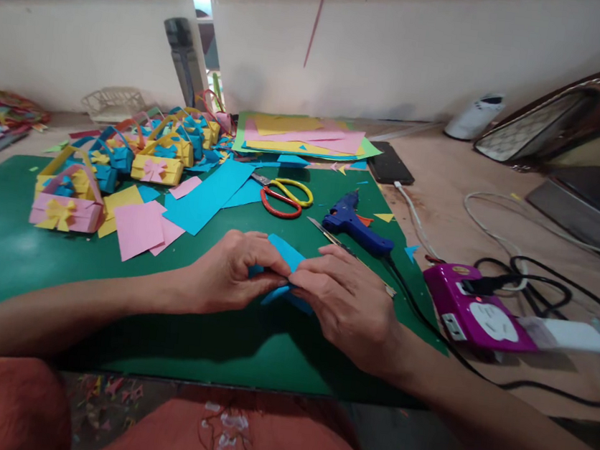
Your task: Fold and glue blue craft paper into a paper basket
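Observation:
Both my hands meet over the green mat and pinch a piece of blue paper (285,251) that is bent or folded between them. My left hand (237,273) grips it from the left with thumb and forefinger. My right hand (351,304) presses on it from the right, fingers closed around its edge and hiding part of it. Beyond the hands lie scissors (285,199) with one red and one yellow handle. A thin pointed tool (331,237) rests just past my right hand, beside a blue hot glue gun (357,224).
Small paper baskets (157,168) with bows crowd the back left. Pink cards (138,230) and blue paper strips (211,197) lie before them. Coloured sheets (304,137) are stacked behind. At right are a purple power strip (477,312), black cables (558,384) and a phone (391,163).

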Demonstrator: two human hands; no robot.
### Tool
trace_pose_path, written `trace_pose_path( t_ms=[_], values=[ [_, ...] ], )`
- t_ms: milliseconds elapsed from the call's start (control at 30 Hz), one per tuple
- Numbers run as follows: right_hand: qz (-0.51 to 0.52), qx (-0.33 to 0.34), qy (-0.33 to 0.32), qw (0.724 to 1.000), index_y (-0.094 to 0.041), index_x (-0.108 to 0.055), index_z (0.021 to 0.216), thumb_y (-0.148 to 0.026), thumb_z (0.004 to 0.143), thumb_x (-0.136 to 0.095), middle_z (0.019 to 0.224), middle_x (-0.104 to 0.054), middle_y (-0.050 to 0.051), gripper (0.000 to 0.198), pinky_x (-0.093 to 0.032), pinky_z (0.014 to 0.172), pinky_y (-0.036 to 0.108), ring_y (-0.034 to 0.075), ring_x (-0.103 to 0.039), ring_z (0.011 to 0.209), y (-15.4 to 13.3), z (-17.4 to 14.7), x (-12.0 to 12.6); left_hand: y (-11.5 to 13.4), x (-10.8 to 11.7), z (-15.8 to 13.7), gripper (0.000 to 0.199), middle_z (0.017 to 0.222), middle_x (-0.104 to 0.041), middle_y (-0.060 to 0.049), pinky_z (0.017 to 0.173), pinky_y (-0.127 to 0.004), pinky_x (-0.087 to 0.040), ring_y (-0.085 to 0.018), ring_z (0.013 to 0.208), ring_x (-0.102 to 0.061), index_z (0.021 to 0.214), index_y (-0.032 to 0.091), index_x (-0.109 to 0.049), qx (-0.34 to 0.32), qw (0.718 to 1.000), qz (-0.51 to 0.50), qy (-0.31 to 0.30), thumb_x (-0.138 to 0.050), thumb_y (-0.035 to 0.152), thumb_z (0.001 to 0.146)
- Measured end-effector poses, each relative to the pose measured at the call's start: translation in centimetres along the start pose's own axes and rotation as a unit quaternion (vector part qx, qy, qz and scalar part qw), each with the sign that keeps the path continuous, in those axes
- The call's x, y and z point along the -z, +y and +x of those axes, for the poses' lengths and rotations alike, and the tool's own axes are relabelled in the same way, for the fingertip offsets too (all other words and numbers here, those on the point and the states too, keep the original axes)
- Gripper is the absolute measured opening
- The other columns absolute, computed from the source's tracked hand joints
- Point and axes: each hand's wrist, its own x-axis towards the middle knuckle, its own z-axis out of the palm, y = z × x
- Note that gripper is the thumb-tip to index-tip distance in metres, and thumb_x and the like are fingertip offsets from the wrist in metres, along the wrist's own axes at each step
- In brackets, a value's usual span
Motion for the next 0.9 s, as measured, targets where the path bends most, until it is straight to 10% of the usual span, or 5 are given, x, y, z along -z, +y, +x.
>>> trace_pose_path(
  t_ms=[367,900],
  values=[
    [0.024,0.026,-0.014,0.999,-0.014,-0.055,0.084,-0.007,0.080,-0.051,0.077,-0.062,0.008,0.009,-0.044,0.063,0.031,0.014,-0.051,0.068,0.29,-0.13,-0.34,0.31,-0.17,0.20,0.010,0.062,-0.065,0.002,0.051,-0.014,-0.040,-0.006,0.054,-0.053,0.073,0.012,-0.066,0.134,0.986,-0.101,-0.016,-0.058,0.009,0.077],
    [0.048,0.006,-0.029,0.998,-0.014,-0.053,0.078,-0.003,0.081,-0.045,0.077,-0.062,0.009,0.014,-0.043,0.061,0.028,0.014,-0.051,0.069,0.11,-0.08,-0.34,-0.26,-0.47,-0.20,0.011,0.064,-0.066,0.002,0.076,-0.025,-0.045,-0.007,0.056,-0.055,0.075,0.014,-0.066,0.042,0.999,-0.007,-0.001,-0.056,0.013,0.080]
  ],
)
